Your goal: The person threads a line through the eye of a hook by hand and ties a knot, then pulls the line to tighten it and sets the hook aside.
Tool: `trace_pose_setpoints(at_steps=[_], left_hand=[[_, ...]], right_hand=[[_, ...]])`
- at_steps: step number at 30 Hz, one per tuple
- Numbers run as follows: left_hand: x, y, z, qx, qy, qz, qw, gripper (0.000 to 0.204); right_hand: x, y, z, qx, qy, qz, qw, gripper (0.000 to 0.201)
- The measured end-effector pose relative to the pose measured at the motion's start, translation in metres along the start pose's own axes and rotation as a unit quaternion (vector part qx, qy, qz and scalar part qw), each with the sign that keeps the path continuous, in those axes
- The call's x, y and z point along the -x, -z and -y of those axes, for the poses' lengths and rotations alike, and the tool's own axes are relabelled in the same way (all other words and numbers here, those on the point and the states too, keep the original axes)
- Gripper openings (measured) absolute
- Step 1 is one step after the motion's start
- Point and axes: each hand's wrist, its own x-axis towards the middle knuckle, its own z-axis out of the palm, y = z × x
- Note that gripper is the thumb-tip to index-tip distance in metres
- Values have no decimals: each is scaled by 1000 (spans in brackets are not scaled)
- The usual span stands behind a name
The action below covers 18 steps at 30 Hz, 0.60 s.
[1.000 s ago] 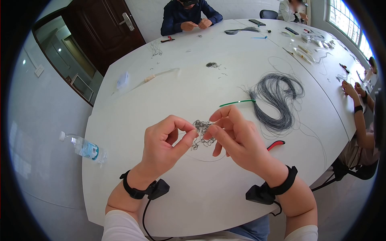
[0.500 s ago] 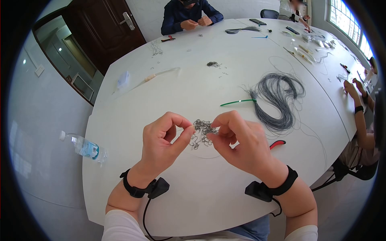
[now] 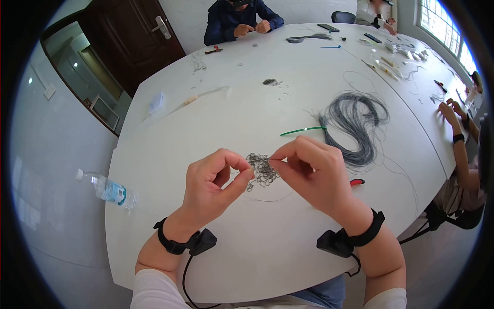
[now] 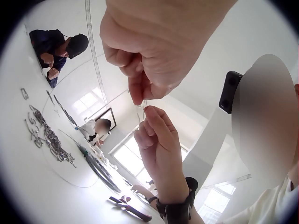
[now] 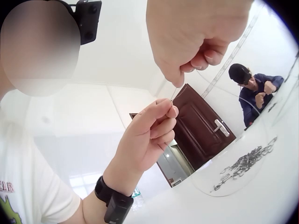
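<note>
My left hand [image 3: 212, 181] pinches a fine thread-like line between thumb and forefinger. Close to its right, the thumb and forefinger of my right hand [image 3: 315, 177] are pressed together on the same line. A short stretch of this line [image 5: 174, 92] runs between the two sets of fingertips in the right wrist view. Beneath and beyond the hands lies a pile of small dark hook-shaped metal pieces [image 3: 263, 172] on the white table [image 3: 247, 247]. Whatever small part sits inside the fingertips is hidden.
A grey bundle of line [image 3: 355, 129] with a green cable tie [image 3: 303, 131] lies beyond my right hand, near red-handled pliers [image 3: 357, 182]. A water bottle [image 3: 114, 191] is at the left. Other people sit around the table, one person [image 3: 242, 23] opposite.
My right hand's fingers, spread apart a second ago, have come together in a pinch, and that hand has shifted slightly right. My left hand keeps its pinch, nearly in place.
</note>
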Motion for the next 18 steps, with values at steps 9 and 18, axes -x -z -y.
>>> trace_pose_setpoints(at_steps=[9, 18], left_hand=[[3, -2, 0, 88, 10, 6, 996, 5], [1, -7, 4, 21, -27, -93, 995, 10]], right_hand=[[11, -27, -19, -318, -198, 28, 927, 13], [21, -39, -1, -191, -86, 6, 978, 7]])
